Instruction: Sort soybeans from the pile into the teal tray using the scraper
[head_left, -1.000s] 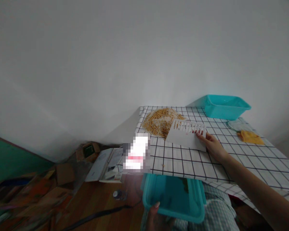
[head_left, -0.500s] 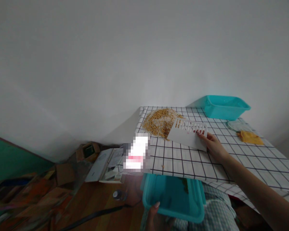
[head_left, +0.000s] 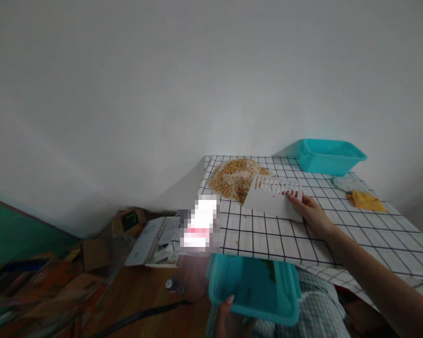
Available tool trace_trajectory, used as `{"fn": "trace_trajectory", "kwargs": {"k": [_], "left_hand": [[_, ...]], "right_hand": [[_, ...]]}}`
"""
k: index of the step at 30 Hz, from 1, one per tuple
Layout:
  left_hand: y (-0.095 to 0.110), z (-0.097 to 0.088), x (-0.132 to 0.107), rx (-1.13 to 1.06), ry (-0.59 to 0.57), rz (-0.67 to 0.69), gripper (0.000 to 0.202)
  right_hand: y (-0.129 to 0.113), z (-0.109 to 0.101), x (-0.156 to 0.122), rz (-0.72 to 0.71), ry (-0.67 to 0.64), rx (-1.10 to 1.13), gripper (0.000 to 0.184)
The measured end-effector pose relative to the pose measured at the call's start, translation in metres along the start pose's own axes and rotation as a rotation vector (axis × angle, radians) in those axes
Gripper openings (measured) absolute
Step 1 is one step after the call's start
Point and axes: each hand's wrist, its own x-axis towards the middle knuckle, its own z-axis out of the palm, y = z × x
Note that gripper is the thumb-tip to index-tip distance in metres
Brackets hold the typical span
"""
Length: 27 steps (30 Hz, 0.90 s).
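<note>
My right hand [head_left: 312, 213] grips the right end of a white slotted plastic scraper [head_left: 273, 202], its thumb on the flat face. The slots run along the scraper's far edge, and its left end touches the near right side of a pile of yellow soybeans mixed with white grains [head_left: 234, 176]. Below the table's near edge, my left hand [head_left: 224, 312] holds a turquoise plastic basin [head_left: 254, 317] by its near rim, thumb over the edge and the other fingers hidden underneath. Something greenish lies inside that basin at the right.
A second turquoise basin [head_left: 331, 162] stands at the table's back right, by a yellow cloth [head_left: 366, 201] and a clear, glassy item [head_left: 345, 183]. A blurred-out phone-like screen [head_left: 200, 220] is at the table's left edge. Boxes [head_left: 129, 220] and a bottle [head_left: 171, 284] are on the floor.
The scraper has shifted slightly toward me and left, its near left corner drawn a little away from the beans. The left hand and its basin stay in place.
</note>
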Motion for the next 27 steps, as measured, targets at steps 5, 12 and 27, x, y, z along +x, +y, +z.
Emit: {"fn": "trace_trajectory", "kwargs": {"k": [5, 12, 27], "left_hand": [[-0.001, -0.004, 0.003, 0.007, 0.035, 0.001, 0.023], [0.0, -0.005, 0.004, -0.026, 0.015, -0.005, 0.021], [0.002, 0.009, -0.005, 0.0, 0.052, 0.028, 0.016]], "right_hand": [[-0.002, 0.001, -0.002, -0.008, -0.019, -0.003, 0.029], [-0.011, 0.003, -0.008, 0.023, -0.156, -0.04, 0.032], [-0.017, 0.004, -0.022, 0.176, -0.575, -0.217, 0.033]]}}
